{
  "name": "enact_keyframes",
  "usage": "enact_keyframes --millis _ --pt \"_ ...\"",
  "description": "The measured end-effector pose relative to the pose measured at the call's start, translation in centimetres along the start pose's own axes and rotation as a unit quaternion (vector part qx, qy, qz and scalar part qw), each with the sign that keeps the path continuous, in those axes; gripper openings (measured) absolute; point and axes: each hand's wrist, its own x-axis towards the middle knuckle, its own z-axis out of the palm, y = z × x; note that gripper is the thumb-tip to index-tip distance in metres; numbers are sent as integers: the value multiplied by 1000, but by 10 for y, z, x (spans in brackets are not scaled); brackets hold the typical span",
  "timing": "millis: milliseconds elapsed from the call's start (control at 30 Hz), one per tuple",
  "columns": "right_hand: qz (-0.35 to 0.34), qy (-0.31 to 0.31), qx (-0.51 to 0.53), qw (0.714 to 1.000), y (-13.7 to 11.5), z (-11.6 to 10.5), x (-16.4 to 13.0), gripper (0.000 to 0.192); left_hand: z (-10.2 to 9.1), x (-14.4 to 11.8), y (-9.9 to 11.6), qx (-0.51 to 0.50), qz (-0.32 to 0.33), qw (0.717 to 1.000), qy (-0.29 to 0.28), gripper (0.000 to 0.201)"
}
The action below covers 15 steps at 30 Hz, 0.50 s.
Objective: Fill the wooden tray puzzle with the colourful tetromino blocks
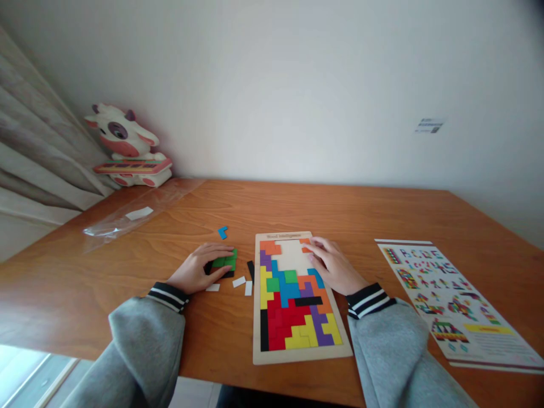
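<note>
A wooden puzzle board (257, 334) lies on the table, largely filled with coloured block pieces, with a pale bare area near its top. My right hand (334, 266) reaches over the board's upper right, fingertips on an orange puzzle piece (305, 245) by the corner. Left of the board, the fingers and thumb of my left hand (199, 266) close around a group of green puzzle pieces (229, 260), with black pieces beneath or beside them. Nearby lie white pieces (239, 281), a black piece (250, 270) against the board's edge, and a blue piece (223, 232) farther back.
A printed sheet of coloured figures (459, 306) lies at the right. At the back left, a cow-shaped toy keyboard (131, 150) stands behind a clear plastic bag (114, 226). A curtain (38, 141) hangs at the left, and a white wall (297, 90) borders the table's far edge.
</note>
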Motion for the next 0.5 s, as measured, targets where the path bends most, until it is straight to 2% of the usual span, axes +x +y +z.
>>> enact_keyframes --millis 500 --pt "27 8 37 999 5 1 2 41 1 2 -3 -3 -40 999 -4 36"
